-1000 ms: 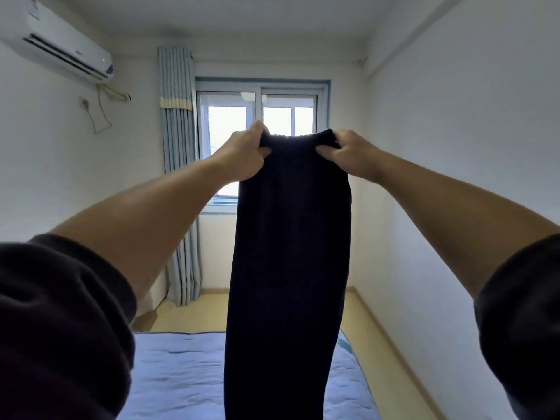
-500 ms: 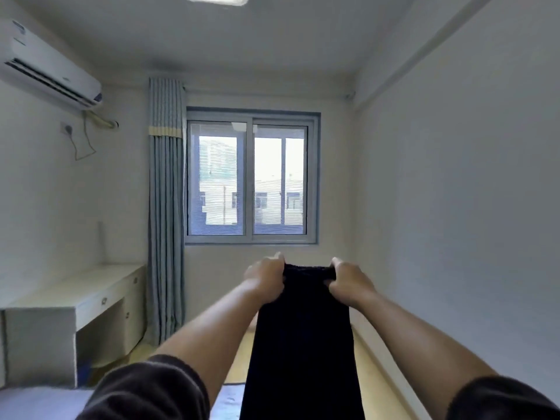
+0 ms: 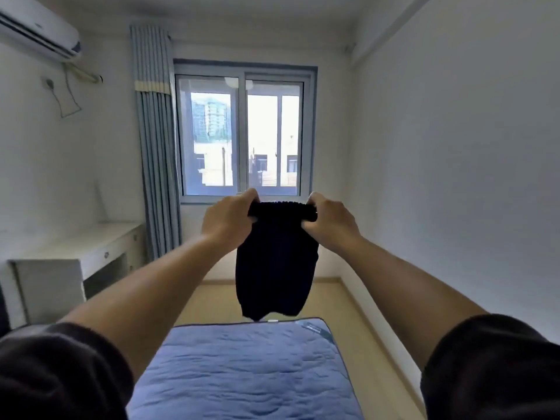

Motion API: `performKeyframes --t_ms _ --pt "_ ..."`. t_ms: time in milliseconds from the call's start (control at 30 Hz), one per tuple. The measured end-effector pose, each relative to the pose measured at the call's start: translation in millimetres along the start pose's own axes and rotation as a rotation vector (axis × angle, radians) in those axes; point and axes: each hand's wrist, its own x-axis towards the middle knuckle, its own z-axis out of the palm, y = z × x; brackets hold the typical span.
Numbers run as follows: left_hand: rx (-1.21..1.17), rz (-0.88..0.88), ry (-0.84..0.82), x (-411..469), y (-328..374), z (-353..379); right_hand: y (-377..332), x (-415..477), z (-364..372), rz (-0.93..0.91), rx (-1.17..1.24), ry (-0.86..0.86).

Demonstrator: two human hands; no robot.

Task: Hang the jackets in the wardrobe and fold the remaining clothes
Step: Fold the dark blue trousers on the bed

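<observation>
A dark navy knitted garment (image 3: 275,274) hangs in the air in front of me, above the far end of the blue mattress (image 3: 248,371). My left hand (image 3: 228,221) grips the left end of its ribbed top edge. My right hand (image 3: 328,221) grips the right end. Both arms are stretched out forward. The cloth's lower edge swings free just above the mattress end. No wardrobe or jacket is in view.
A white desk (image 3: 91,250) stands against the left wall, next to a blue-grey curtain (image 3: 157,147) and the window (image 3: 244,134). An air conditioner (image 3: 39,31) is mounted high on the left wall. Wooden floor (image 3: 357,322) runs along the bare right wall.
My hands have lowered the garment from head height to in front of the window sill. Its lower part now swings away from me, so it looks shorter. The view tilted down.
</observation>
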Motion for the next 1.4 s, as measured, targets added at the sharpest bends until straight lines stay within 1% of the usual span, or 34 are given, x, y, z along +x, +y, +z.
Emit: performKeyframes --t_ms 167,233,333,433,533,633,700,767,867,967,1067,1200,1300,1400 --pt "0.028 -0.029 -0.170 -149.3 35.5 58.9 46.8 -155.6 38.1 0.023 -0.028 -0.247" --pt "-0.019 -0.087 -0.259 -218.6 48.1 84.2 68.6 -225.7 57.7 0.020 -0.026 -0.362" --pt "-0.080 -0.168 -0.434 -336.4 73.9 123.0 98.8 -342.6 89.7 0.027 -0.042 -0.562" --pt "-0.108 -0.285 -0.622 -453.3 98.4 151.7 121.1 -460.4 116.6 0.058 -0.005 -0.761" --pt "-0.168 -0.379 -0.804 -548.8 119.6 160.1 133.7 -552.0 124.5 0.051 0.053 -0.922" --pt "-0.250 -0.425 -0.928 -605.8 130.6 150.6 139.5 -602.5 118.1 0.091 0.140 -1.029" --pt "-0.343 -0.436 -1.000 -621.8 132.7 141.4 141.0 -616.1 111.7 0.140 0.244 -1.091" --pt "-0.435 -0.469 -1.034 -624.9 131.6 136.9 143.3 -616.4 109.1 0.198 0.353 -1.117" --pt "-0.566 -0.617 -0.979 -614.2 123.6 146.3 149.5 -599.2 119.4 0.332 0.491 -1.107" --pt "-0.576 -0.723 -0.915 -594.6 101.5 177.5 161.0 -569.6 148.3 0.480 0.585 -1.084" --pt "-0.601 -0.825 -0.869 -569.4 69.1 232.0 180.5 -537.0 198.0 0.616 0.620 -1.042" --pt "-0.675 -0.946 -0.801 -525.3 14.1 335.8 214.8 -487.7 293.6 0.818 0.639 -0.894" --pt "-0.640 -0.945 -0.749 -487.5 -35.9 423.5 243.8 -446.2 377.2 0.865 0.634 -0.791" --pt "-0.567 -0.939 -0.643 -458.9 -84.3 499.3 278.5 -408.7 456.0 0.901 0.606 -0.716"
